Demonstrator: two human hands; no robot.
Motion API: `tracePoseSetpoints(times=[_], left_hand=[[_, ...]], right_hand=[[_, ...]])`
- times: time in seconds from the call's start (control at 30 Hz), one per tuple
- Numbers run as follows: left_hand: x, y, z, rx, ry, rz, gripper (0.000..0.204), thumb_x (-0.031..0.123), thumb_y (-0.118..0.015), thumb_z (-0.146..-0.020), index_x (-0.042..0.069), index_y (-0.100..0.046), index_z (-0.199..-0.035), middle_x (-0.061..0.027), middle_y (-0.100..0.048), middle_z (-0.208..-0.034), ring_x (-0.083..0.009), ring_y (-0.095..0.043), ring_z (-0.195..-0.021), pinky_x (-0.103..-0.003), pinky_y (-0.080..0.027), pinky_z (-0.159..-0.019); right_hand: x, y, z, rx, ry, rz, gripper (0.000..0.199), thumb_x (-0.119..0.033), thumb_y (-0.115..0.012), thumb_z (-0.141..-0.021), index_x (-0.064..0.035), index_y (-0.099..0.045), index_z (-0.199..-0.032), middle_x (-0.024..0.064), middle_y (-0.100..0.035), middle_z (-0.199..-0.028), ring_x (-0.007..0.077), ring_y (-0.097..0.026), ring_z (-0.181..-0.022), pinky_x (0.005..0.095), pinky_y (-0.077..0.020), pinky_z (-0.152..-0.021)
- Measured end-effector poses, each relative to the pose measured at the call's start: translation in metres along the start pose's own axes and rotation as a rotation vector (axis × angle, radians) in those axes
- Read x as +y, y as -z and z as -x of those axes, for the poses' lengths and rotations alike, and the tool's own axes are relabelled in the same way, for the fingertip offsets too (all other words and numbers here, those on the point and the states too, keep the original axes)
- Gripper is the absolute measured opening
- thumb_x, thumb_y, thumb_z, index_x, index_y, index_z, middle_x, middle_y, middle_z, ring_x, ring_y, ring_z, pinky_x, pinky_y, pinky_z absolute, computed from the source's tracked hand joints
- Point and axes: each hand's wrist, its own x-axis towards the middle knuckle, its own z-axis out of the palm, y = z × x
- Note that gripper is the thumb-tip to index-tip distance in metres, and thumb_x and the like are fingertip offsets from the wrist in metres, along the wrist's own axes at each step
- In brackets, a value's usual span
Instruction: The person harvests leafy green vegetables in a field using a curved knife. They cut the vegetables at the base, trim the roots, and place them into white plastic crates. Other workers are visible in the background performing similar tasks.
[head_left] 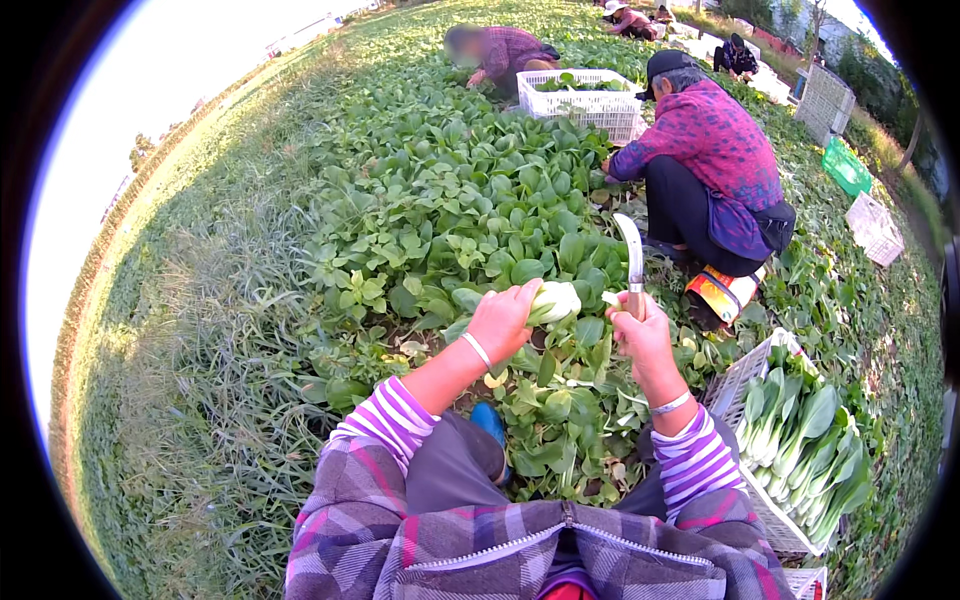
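bok choy head [553, 301] is up in the left hand [500, 320], fingers wrapped round its pale stem end, leaves hanging toward the ground, held above the lap at mid-frame. right hand [645, 335] is fisted on the handle of a curved knife [631, 255], blade pointing up and away, its base just beside the head's cut end, a small gap showing between them. so both hands are full: left closed on the plant, right closed on the tool. progress, as a judgement: this head looks cut free of the bed and is at the trimming stage, not yet put away. the white slatted crate [738, 378] at the right knee already holds a layer of trimmed heads [808, 440] lying side by side, so a fair batch is done, with room left in it as far as i can see. loose leaves and scraps [560, 420] litter the ground between the knees. ahead, the bed of uncut plants [450, 200] is dense and wide, so most of the row is left. further out, a person in a patterned red jacket [705, 150] squats at the bed with their back turned, and another person [500, 50] bends behind a white crate [585, 100] with greens in it. more crates, white and green, and more people sit at the far right edge.
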Motion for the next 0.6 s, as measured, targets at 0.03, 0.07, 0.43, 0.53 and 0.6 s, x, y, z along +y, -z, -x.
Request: tracePoseSetpoints(times=[0.03,0.07,0.43,0.53,0.6], left_hand=[[0.005,-0.003,-0.001,0.009,0.012,0.014,0.069,0.005,-0.068,-0.060,0.007,-0.041,-0.123,-0.0119,-0.059,-0.100,-0.0286,-0.058,-0.091,-0.040,-0.043,-0.074],[0.007,-0.008,-0.003,0.012,-0.003,0.015,0.069,0.005,-0.068,-0.061,0.008,-0.041,-0.124,-0.0118,-0.059,-0.099,-0.0289,-0.058,-0.090,-0.039,-0.043,-0.073],[0.005,-0.017,0.001,0.061,-0.161,-0.158,0.066,0.004,-0.067,-0.059,0.006,-0.045,-0.121,-0.0074,-0.056,-0.083,-0.0243,-0.056,-0.075,-0.037,-0.037,-0.065],[0.005,-0.022,0.003,0.064,-0.176,-0.179,0.066,0.005,-0.066,-0.059,0.005,-0.045,-0.121,-0.0067,-0.055,-0.082,-0.0240,-0.056,-0.074,-0.036,-0.037,-0.065],[0.005,-0.023,0.003,0.045,-0.160,-0.182,0.065,0.005,-0.067,-0.059,0.005,-0.045,-0.121,-0.0067,-0.055,-0.082,-0.0241,-0.056,-0.075,-0.036,-0.037,-0.065]], right_hand=[[0.007,-0.007,0.004,-0.074,-0.049,-0.023,0.020,-0.004,-0.057,-0.075,-0.0052,-0.052,-0.095,-0.0018,-0.049,-0.067,0.0061,-0.046,-0.049,0.0201,-0.0323,-0.038],[0.013,-0.013,0.006,-0.142,-0.075,-0.071,0.024,-0.005,-0.058,-0.075,-0.0052,-0.051,-0.098,-0.0003,-0.051,-0.071,0.0076,-0.049,-0.051,0.0202,-0.0327,-0.037],[0.039,-0.015,0.003,-0.120,-0.199,-0.138,0.034,-0.007,-0.063,-0.073,-0.0049,-0.045,-0.103,0.0037,-0.056,-0.080,0.0099,-0.053,-0.053,0.0211,-0.0356,-0.036],[0.040,-0.014,0.003,-0.134,-0.195,-0.106,0.033,-0.007,-0.062,-0.072,-0.0043,-0.046,-0.101,0.0037,-0.056,-0.080,0.0097,-0.052,-0.054,0.0219,-0.0366,-0.038],[0.039,-0.012,0.002,-0.139,-0.150,-0.002,0.031,-0.007,-0.062,-0.072,-0.0038,-0.047,-0.099,0.0035,-0.055,-0.079,0.0094,-0.051,-0.055,0.0226,-0.0374,-0.040]])
